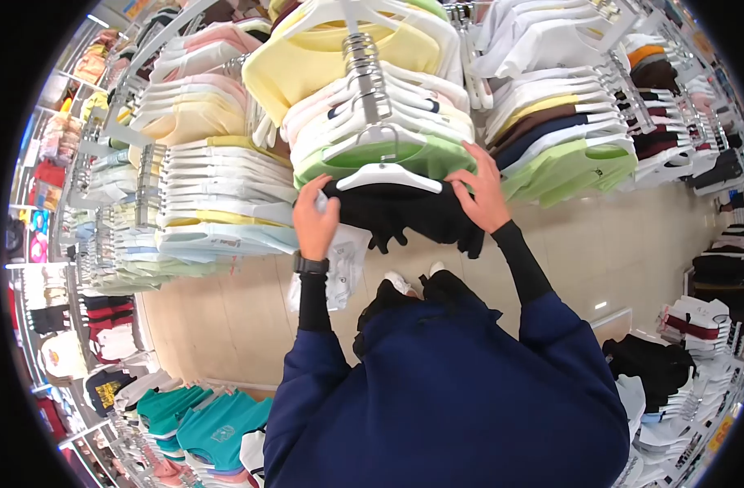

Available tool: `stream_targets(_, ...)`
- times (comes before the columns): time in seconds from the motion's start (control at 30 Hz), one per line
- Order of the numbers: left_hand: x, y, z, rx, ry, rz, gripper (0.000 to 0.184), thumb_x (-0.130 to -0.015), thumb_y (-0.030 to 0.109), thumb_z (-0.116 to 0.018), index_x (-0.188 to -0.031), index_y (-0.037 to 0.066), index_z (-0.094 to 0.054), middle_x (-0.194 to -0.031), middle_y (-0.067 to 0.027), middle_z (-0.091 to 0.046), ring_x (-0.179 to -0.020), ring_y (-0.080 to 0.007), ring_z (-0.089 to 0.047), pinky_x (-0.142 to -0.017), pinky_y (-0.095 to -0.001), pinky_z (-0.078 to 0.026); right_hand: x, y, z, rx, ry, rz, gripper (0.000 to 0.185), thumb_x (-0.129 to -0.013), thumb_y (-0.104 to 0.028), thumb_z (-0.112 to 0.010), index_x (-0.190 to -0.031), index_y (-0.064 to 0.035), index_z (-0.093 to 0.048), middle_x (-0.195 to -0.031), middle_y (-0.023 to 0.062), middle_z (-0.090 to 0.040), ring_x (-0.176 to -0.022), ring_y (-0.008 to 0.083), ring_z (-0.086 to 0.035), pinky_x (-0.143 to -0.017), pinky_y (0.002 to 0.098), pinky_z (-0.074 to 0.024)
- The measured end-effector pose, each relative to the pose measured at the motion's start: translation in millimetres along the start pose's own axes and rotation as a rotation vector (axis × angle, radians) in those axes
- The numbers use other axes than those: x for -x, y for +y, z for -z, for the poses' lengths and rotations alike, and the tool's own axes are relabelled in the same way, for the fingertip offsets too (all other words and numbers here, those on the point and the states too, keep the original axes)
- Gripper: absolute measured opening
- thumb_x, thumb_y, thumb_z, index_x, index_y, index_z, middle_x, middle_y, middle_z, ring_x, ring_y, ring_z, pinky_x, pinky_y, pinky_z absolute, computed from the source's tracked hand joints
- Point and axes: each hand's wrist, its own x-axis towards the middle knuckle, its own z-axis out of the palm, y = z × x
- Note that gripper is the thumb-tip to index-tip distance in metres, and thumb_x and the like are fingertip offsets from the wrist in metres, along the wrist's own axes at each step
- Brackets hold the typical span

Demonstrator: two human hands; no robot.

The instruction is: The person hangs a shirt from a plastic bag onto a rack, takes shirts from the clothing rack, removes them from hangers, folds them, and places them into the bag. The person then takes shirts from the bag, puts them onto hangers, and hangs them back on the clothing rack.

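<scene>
"Looking down at the rack, where do you see the black garment [404, 210]?"

"On the white hanger [388, 176], at the near end of the middle row, under the metal rail [374, 85]. The left hand [315, 218] is at its left shoulder and the right hand [479, 189] at its right one"

"Are the hands together?"

"No, well apart, with the hanger between them. The right hand's fingers are spread towards the pale green shirt [445, 163] just behind. Whether either hand pinches the cloth or only rests on it, I cannot tell"

"What gets in the way?"

"The black garment covers much of that green shirt, and the left hand and forearm pass in front of a clear packet [343, 264]. Hung clothes crowd both sides, with another green shirt [579, 172] on the right and a yellow top [339, 65] farther back"

"Count for me, then?"

"Two hands, one black garment, one clear packet, one dark watch [310, 263] on the left wrist, two white shoes [398, 282] on the pale floor [551, 260], and two teal shirts [221, 431] at the near left. The other hung clothes overlap too much to count"
</scene>
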Motion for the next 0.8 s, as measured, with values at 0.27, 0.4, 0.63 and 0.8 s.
stream_targets(0.27, -59.0, 1.3, -5.6, -0.567, 0.123, 0.058, 0.024, -0.085, 0.031, -0.069, -0.095, 0.01, -0.075, -0.094, -0.0148, -0.072, -0.084, -0.0369, -0.067, -0.076, -0.0411, -0.052, 1.0, 17.3, -13.0, -0.159, 0.047, -0.078, 0.009, -0.088, -0.011, -0.062, -0.096, -0.0066, -0.065, -0.134, 0.0194, -0.051, -0.123, 0.0406, -0.049, -0.104, 0.0467, -0.0388)
stream_targets(0.4, -68.7, -11.9, -9.7, -0.431, 0.022, -0.052, 0.022, -0.087, 0.03, -0.069, -0.099, 0.012, -0.074, -0.094, -0.0143, -0.072, -0.085, -0.0367, -0.067, -0.075, -0.0444, -0.052, 3.4, 20.6, -18.8, -0.178, 0.123, -0.094, 0.012, -0.087, -0.01, -0.063, -0.099, -0.0062, -0.061, -0.125, 0.0163, -0.056, -0.114, 0.0385, -0.052, -0.097, 0.0473, -0.0412)
stream_targets(0.63, -47.6, 3.8, -4.5, -0.545, -0.027, -0.002, 0.026, -0.091, 0.034, -0.064, -0.096, 0.011, -0.074, -0.086, -0.019, -0.07, -0.081, -0.0393, -0.066, -0.071, -0.0466, -0.05, 6.7, 14.5, -7.4, -0.174, 0.119, -0.187, 0.018, -0.084, -0.006, -0.063, -0.101, -0.0072, -0.058, -0.101, 0.0104, -0.062, -0.097, 0.0333, -0.059, -0.082, 0.0471, -0.0441)
stream_targets(0.8, -47.3, 20.3, -5.6, -0.58, -0.054, 0.103, 0.025, -0.091, 0.033, -0.064, -0.097, 0.011, -0.074, -0.088, -0.0193, -0.07, -0.083, -0.0397, -0.066, -0.072, -0.0455, -0.051, -6.9, 36.0, -6.6, -0.287, 0.002, -0.334, 0.037, -0.079, -0.006, -0.07, -0.113, -0.0081, -0.055, -0.088, 0.0112, -0.061, -0.082, 0.0324, -0.061, -0.07, 0.0439, -0.0475)
